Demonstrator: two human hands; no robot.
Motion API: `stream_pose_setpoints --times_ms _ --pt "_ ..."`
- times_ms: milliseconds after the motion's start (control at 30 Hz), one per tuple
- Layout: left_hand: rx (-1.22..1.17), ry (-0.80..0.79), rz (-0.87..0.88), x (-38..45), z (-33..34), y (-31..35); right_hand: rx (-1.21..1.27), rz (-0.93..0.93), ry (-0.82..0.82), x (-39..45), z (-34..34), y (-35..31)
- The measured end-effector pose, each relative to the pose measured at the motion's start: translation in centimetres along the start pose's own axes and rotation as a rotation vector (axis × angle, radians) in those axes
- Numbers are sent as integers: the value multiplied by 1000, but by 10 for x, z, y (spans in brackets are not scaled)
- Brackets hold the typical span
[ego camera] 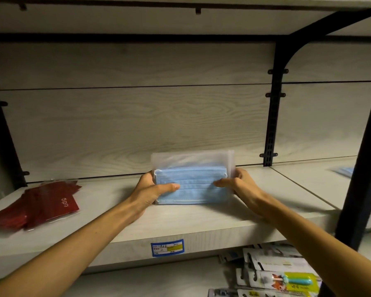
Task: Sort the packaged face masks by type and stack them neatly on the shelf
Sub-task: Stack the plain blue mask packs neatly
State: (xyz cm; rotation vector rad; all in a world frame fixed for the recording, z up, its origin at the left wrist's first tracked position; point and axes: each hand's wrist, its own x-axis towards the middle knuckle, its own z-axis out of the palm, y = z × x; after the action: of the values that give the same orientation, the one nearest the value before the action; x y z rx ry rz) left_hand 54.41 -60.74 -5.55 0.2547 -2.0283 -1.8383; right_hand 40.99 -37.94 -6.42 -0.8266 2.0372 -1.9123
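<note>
Both hands, left hand (pixel 153 189) and right hand (pixel 239 185), pinch the blue mask pack (pixel 192 185) by its short ends, mid-shelf (pixel 180 224) near the back edge. It looks light, soft, slippery; end grips suit it.

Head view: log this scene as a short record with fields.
held item: blue mask pack, upright on its edge on the shelf
left hand: grips the pack's left end
right hand: grips the pack's right end
other masks: red packs, loose pile at the shelf's left
shelf front: price label
below: carded goods
</note>
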Motion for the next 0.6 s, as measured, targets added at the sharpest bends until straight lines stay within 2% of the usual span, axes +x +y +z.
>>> stream_pose_setpoints --times_ms 200,300,400,467,533,600 --pt "17 1 -20 -1 -1 -1 -31 -7 -41 -2 -3 -9" --pt "49 -1 -20 -2 -3 -1 -125 -149 34 4 -9 -30" --pt "79 -17 -16 -1 -4 0 -355 -398 85 10 -12 -69" --pt "95 -32 -13 0 -3 0 -565 -519 43 14 -9 -96" --pt "108 -32 -8 -1 -3 1 -783 -511 -58 18 1 -117" --pt "116 -32 -4 -2 -1 4 -1015 -384 -206 22 16 -129"
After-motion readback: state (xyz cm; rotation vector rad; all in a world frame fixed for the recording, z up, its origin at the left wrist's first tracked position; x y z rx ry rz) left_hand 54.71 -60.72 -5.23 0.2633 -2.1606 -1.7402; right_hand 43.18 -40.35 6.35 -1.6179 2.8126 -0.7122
